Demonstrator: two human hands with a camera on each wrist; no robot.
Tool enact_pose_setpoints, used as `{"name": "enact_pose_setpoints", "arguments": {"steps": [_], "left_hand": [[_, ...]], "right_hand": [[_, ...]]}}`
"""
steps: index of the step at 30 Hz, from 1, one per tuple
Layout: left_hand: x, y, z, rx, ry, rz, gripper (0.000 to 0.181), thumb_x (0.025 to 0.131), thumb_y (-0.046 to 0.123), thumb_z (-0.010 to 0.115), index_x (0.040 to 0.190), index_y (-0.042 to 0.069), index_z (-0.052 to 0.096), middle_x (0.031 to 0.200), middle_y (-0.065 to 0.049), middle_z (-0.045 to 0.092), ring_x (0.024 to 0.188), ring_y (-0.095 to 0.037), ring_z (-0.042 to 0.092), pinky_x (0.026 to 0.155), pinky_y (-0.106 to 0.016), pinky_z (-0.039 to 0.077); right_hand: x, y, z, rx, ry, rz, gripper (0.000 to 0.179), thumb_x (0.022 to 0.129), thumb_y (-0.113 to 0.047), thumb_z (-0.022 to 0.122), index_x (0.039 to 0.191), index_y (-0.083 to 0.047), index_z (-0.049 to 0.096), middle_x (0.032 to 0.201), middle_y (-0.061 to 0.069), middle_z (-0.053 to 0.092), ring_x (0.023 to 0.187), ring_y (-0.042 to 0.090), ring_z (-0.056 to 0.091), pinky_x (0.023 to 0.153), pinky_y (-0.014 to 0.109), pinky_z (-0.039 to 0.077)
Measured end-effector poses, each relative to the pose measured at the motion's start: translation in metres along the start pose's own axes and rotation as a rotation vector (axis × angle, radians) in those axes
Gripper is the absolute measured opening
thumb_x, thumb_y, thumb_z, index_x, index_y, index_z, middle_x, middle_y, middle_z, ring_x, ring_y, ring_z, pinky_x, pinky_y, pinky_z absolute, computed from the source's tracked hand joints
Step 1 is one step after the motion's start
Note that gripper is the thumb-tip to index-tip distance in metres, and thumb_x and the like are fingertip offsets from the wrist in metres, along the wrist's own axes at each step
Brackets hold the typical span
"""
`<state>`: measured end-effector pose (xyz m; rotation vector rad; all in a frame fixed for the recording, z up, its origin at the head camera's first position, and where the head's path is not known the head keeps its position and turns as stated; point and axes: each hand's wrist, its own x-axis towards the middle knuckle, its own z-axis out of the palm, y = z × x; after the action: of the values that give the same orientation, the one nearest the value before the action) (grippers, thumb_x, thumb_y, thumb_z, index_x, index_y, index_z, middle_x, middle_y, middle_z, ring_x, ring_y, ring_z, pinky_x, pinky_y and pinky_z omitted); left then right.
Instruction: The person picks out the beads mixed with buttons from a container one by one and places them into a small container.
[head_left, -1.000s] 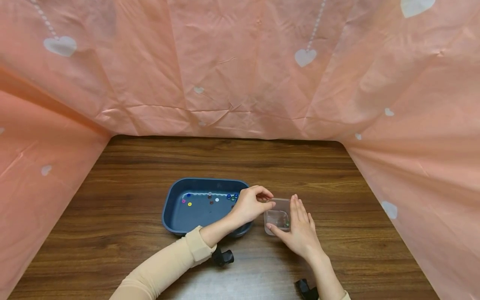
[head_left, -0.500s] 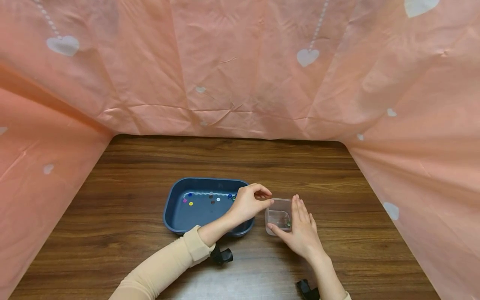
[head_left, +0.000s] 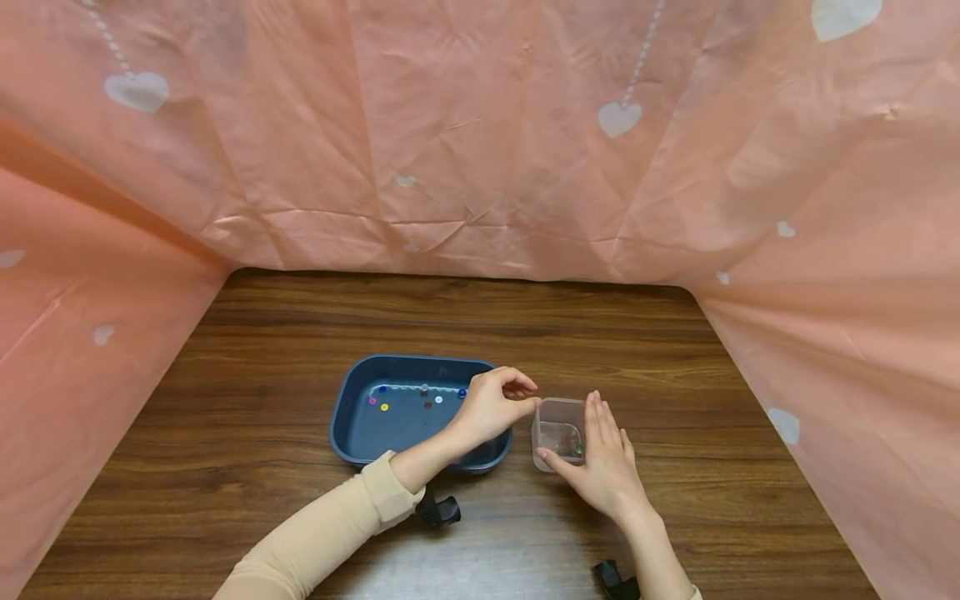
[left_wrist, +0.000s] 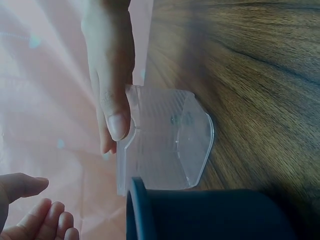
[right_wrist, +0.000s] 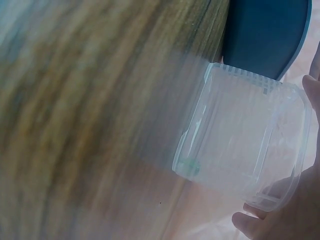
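Note:
My left hand (head_left: 491,408) hovers over the right end of a blue tray (head_left: 336,425), beside the rim of a clear plastic container (head_left: 550,414). In the left wrist view a gap separates its thumb from its loosely bent fingers (left_wrist: 45,220), with nothing seen between them. My right hand (head_left: 606,467) holds the container, thumb at the near side and fingers along the right. Something small and green (right_wrist: 189,165), perhaps a marble, lies at the container's bottom. Inside the tray are a yellow button (head_left: 385,407), a white button (head_left: 438,400) and several other small pieces; my left hand hides part of it.
The tray and container stand side by side on a wood-grain table (head_left: 465,317). Pink fabric (head_left: 480,125) with white hearts encloses the back and sides. Black wrist mounts (head_left: 438,510) show below the hands.
My left hand has drawn slightly left, from over the container's rim toward the tray. The right hand stays at the container. The whole view has shifted a little.

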<state>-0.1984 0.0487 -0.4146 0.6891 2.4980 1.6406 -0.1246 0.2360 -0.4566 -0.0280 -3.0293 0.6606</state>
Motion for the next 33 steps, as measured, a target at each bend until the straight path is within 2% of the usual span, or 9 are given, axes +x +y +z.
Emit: {"name": "enact_pose_setpoints", "arguments": {"steps": [13,20,26,33], "left_hand": [[-0.002,-0.008,-0.003,0.01,0.017,-0.03,0.014,0.08,0.02,0.069,0.091,0.013,0.068,0.086,0.002,0.065,0.076,-0.007,0.061,0.065,-0.02,0.049],[-0.003,-0.013,-0.009,0.011,0.021,-0.051,0.018,0.082,0.02,0.067,0.095,0.008,0.067,0.087,0.0,0.065,0.077,-0.01,0.061,0.064,-0.021,0.049],[-0.002,-0.016,-0.013,0.031,0.034,-0.064,0.016,0.081,0.019,0.067,0.094,0.009,0.068,0.086,0.0,0.065,0.077,-0.012,0.062,0.065,-0.022,0.049],[-0.001,-0.023,-0.017,0.009,0.029,-0.089,0.017,0.081,0.019,0.068,0.094,0.008,0.067,0.085,-0.001,0.065,0.075,-0.011,0.061,0.06,-0.022,0.05]], "right_hand": [[-0.001,0.001,0.0,0.0,0.0,0.004,0.111,0.074,-0.073,0.049,0.146,-0.008,-0.005,0.153,0.014,0.003,0.139,0.035,0.009,0.102,0.064,0.014],[-0.002,0.001,0.0,0.002,0.005,0.001,0.111,0.074,-0.073,0.049,0.147,-0.009,-0.005,0.153,0.014,0.003,0.139,0.035,0.009,0.102,0.064,0.015],[-0.002,0.001,0.001,0.009,0.022,-0.005,0.11,0.074,-0.072,0.051,0.147,-0.009,-0.003,0.153,0.013,0.004,0.139,0.034,0.01,0.102,0.063,0.016],[-0.001,0.001,0.001,0.012,0.029,-0.01,0.11,0.074,-0.072,0.05,0.147,-0.009,-0.002,0.153,0.014,0.005,0.139,0.033,0.009,0.102,0.063,0.016]]}}
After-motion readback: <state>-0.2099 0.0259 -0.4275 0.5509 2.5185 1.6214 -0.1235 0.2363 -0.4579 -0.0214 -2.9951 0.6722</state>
